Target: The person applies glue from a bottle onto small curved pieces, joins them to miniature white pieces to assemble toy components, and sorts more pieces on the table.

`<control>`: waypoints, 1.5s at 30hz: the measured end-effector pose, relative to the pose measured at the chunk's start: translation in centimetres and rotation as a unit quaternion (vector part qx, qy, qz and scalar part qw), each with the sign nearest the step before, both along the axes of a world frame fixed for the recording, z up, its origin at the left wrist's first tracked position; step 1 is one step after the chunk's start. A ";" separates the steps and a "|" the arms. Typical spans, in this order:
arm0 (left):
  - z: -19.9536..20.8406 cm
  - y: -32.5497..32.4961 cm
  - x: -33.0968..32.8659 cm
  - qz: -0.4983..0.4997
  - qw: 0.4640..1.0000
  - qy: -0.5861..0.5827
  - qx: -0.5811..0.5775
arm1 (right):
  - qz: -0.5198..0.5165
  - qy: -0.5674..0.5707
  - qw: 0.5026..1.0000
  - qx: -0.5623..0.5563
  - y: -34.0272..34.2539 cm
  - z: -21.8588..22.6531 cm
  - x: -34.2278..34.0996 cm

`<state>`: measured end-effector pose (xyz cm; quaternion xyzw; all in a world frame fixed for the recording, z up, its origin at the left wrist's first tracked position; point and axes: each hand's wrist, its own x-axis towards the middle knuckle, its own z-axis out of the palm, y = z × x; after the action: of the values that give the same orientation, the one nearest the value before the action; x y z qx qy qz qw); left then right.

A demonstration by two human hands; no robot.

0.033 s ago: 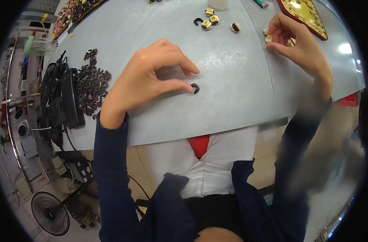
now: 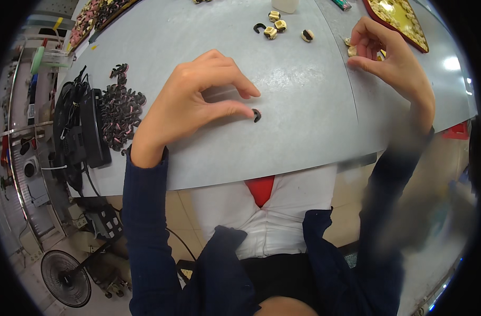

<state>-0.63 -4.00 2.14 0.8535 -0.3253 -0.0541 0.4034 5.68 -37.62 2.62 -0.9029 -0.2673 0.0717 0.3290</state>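
Hands at a grey counter with small clips and beads

Hands rest over a pale grey counter (image 2: 303,131), seen from above. The left hand (image 2: 190,102) lies on the surface with fingers curled; its thumb tip touches a small black C-shaped clip (image 2: 257,115), with the forefinger arched just above, not yet closed on it. The right hand (image 2: 390,58) is raised near the far right edge, thumb and fingers pressed together around a small cream bead (image 2: 351,50); a second pale piece sits just beyond its fingertips.

Between the two hands, farther from the person, lie three cream-and-dark beads (image 2: 282,27) and another black clip (image 2: 259,27), close together. Beyond the right hand sits a red tray (image 2: 420,46) filled with cream pieces. To the outer side of the left hand is a loose heap of dark clips (image 2: 120,113), and past it a black device with cables (image 2: 80,131) at the counter's edge. Below that, on the floor, stands a small fan (image 2: 66,276). The person wears dark blue sleeves.
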 end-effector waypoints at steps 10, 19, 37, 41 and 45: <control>-0.1 0.0 -0.3 0.032 0.999 -0.033 -0.013 | -0.023 -0.048 0.997 -0.056 -0.2 -1.1 0.8; -0.2 -0.4 -0.3 -0.061 0.997 -0.053 0.015 | -0.020 -0.052 0.997 -0.055 -0.2 -0.7 0.6; 0.0 -0.1 -0.6 0.139 0.986 -0.012 0.096 | 0.002 -0.053 0.998 -0.038 0.5 -0.8 0.6; 0.3 0.7 0.1 0.045 0.996 -0.053 0.063 | 0.005 -0.070 0.997 -0.045 -0.1 -1.1 0.6; 0.3 0.8 0.0 0.022 0.997 -0.039 0.066 | 0.029 -0.034 0.999 0.026 0.3 -1.0 0.6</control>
<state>-0.59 -3.25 2.42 0.8867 -0.3177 -0.0331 0.3342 6.27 -37.33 1.66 -0.8878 -0.3059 0.0431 0.3412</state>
